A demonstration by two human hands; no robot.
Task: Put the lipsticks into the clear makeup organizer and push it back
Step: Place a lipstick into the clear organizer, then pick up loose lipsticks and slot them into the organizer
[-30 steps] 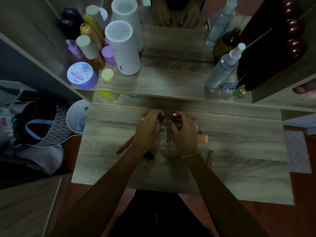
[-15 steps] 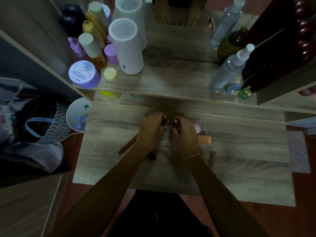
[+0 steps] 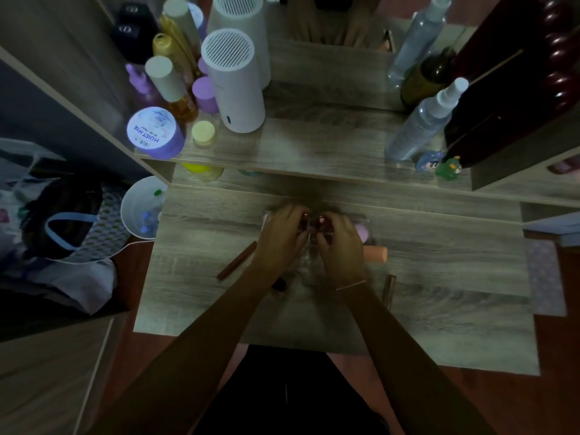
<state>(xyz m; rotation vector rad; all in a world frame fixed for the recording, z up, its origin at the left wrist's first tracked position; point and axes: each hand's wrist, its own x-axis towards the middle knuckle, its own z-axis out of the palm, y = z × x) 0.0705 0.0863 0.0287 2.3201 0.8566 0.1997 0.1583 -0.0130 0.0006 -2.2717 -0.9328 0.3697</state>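
The clear makeup organizer [image 3: 361, 218] stands on the wooden desk [image 3: 439, 277], mostly hidden under my two hands. My left hand [image 3: 279, 240] and my right hand [image 3: 340, 249] both grip it from the near side. Dark red lipstick caps [image 3: 320, 220] show between my fingers inside it. A pink rounded item [image 3: 361, 231] sits in its right part. Loose on the desk lie a long brown-red stick [image 3: 237, 260] at the left, a peach tube [image 3: 375, 254] at the right, a brownish stick [image 3: 389, 288] near my right wrist and a small dark item [image 3: 279, 284] under my left wrist.
A raised shelf [image 3: 314, 146] behind the organizer carries a white cylindrical device [image 3: 233, 83], bottles, a purple jar [image 3: 153, 133], spray bottles [image 3: 423, 120] and small figurines [image 3: 447, 169]. A white bucket [image 3: 138, 208] and a bag [image 3: 62, 221] sit left of the desk.
Both hands with the organizer have slid a little away from me, toward the shelf.
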